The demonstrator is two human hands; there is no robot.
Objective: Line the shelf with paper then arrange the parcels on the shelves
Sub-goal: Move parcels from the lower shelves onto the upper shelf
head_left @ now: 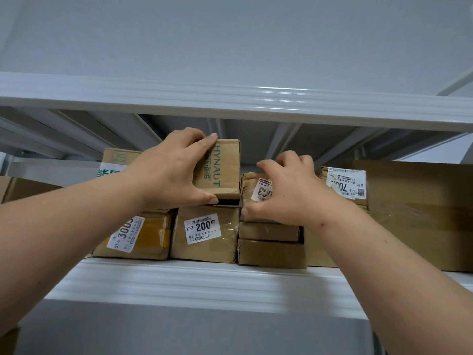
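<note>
A white metal shelf carries several cardboard parcels. My left hand grips a brown box printed HYNAUT, fingers over its top edge and thumb under its bottom edge. That box sits on a parcel labelled 200. My right hand grips a small taped parcel with a white label, thumb at its lower edge. It tops a stack of two flat boxes. A parcel labelled 300 lies at the left.
A large brown box fills the shelf's right side, with a labelled parcel leaning against it. More boxes stand behind at the left. Another white shelf hangs close above. A carton corner shows at bottom left.
</note>
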